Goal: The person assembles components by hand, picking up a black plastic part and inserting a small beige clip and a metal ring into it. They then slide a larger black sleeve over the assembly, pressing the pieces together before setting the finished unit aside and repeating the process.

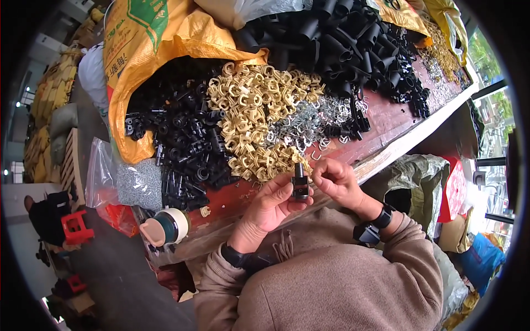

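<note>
My left hand [269, 205] is closed round a black plastic fitting [300, 188] with a narrow stem pointing up, held over the near edge of the table. Just right of the fitting is my right hand [338, 183], its thumb and forefinger pinched together; whatever lies between them is too small to make out. Beyond my hands spreads a heap of beige plastic clips [248, 105]. Small silver metal pieces [309, 121] lie to its right. On its left is a pile of black plastic fittings [187, 132].
Black tubes [326, 38] are heaped at the back. An orange woven sack [124, 88] lies open at the left. Near the left edge are a bag of small grey pieces [139, 185] and a lidded cup [171, 225]. A red stool [77, 227] and another person are farther left.
</note>
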`<state>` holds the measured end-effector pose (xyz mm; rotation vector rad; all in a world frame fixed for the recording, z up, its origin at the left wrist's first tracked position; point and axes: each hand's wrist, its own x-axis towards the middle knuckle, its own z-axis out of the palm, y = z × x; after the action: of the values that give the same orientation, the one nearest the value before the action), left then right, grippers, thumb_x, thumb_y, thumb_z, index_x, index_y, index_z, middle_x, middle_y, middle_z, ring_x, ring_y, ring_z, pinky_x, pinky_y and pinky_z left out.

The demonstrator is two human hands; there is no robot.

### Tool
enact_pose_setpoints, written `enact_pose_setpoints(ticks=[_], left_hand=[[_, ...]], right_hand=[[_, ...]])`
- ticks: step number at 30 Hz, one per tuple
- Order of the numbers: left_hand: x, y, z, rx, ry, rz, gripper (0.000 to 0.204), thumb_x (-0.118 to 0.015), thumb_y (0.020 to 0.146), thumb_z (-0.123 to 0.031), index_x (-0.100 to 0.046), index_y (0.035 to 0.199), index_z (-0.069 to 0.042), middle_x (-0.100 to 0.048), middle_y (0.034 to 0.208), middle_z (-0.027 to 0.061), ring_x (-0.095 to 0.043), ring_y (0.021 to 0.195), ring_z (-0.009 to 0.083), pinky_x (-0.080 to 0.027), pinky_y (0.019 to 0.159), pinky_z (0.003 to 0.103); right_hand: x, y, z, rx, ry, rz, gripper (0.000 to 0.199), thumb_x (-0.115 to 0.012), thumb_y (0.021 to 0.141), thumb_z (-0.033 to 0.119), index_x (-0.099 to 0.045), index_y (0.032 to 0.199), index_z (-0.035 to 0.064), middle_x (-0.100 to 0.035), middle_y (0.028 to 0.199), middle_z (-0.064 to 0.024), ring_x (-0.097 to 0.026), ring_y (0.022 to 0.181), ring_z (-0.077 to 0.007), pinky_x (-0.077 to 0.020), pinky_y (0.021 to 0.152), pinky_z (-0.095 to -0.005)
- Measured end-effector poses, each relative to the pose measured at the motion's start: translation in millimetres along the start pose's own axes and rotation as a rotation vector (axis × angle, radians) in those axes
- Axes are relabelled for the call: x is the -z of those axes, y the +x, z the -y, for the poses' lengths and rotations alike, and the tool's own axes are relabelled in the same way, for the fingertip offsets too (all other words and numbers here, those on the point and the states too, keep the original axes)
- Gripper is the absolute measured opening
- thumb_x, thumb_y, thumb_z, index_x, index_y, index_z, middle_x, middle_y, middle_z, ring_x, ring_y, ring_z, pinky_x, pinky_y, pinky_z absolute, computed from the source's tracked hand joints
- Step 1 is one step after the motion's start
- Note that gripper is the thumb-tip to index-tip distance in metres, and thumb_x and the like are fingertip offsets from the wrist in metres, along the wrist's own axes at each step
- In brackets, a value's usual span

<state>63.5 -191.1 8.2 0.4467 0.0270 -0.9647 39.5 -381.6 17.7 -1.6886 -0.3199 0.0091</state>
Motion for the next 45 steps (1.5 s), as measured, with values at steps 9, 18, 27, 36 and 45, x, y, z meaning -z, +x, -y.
enact_pose_setpoints(ticks=[9, 18, 27, 36, 45], left_hand=[[-13, 0, -3, -0.069, 0.131, -0.179, 0.040, -0.052, 0.082, -0.017, -0.041, 0.117, 0.001, -0.056, 0.097, 0.0132, -0.059, 0.083, 0.0236, -0.051, 0.069, 0.027], [-9, -3, -3, -0.052, 0.172, -0.192, 0.030, -0.054, 0.082, -0.013, -0.050, 0.110, -0.003, -0.057, 0.098, 0.0050, -0.057, 0.084, 0.0138, -0.048, 0.073, 0.026], [-4, -8, -1, -0.060, 0.188, -0.214, 0.025, -0.056, 0.081, -0.014, -0.055, 0.102, -0.002, -0.059, 0.094, 0.0048, -0.057, 0.084, 0.0124, -0.049, 0.071, 0.025], [-2, -12, 7, -0.183, 0.509, -0.249, 0.031, -0.057, 0.080, -0.015, -0.052, 0.107, 0.001, -0.058, 0.095, 0.0046, -0.056, 0.081, 0.0097, -0.048, 0.071, 0.024], [7, -18, 7, -0.276, 0.821, -0.254, 0.030, -0.052, 0.084, -0.014, -0.050, 0.108, 0.004, -0.058, 0.093, 0.0053, -0.053, 0.083, 0.0083, -0.046, 0.071, 0.021]], right_hand=[[11, 2, 1, -0.287, 0.343, -0.014, 0.014, -0.055, 0.082, 0.014, -0.052, 0.076, 0.0026, -0.047, 0.072, 0.0049, -0.040, 0.064, -0.0023, -0.0342, 0.055, -0.0181], [4, 8, 17, -0.049, 0.083, 0.059, 0.010, -0.059, 0.076, 0.009, -0.052, 0.076, 0.0018, -0.052, 0.072, -0.0018, -0.048, 0.061, -0.0093, -0.0381, 0.054, -0.0214], [-2, 13, 27, 0.226, -0.402, 0.139, 0.012, -0.061, 0.069, 0.005, -0.051, 0.077, 0.0037, -0.048, 0.070, -0.0077, -0.051, 0.059, -0.0228, -0.0427, 0.051, -0.0313], [-11, 8, 27, 0.381, -0.665, 0.178, 0.020, -0.062, 0.065, 0.001, -0.050, 0.080, 0.0038, -0.045, 0.067, -0.0054, -0.048, 0.053, -0.0199, -0.0394, 0.045, -0.0304], [-23, 9, 23, 0.347, -0.694, 0.236, 0.019, -0.060, 0.064, 0.002, -0.049, 0.080, 0.0035, -0.045, 0.069, -0.0063, -0.049, 0.054, -0.0204, -0.0399, 0.043, -0.0297]])
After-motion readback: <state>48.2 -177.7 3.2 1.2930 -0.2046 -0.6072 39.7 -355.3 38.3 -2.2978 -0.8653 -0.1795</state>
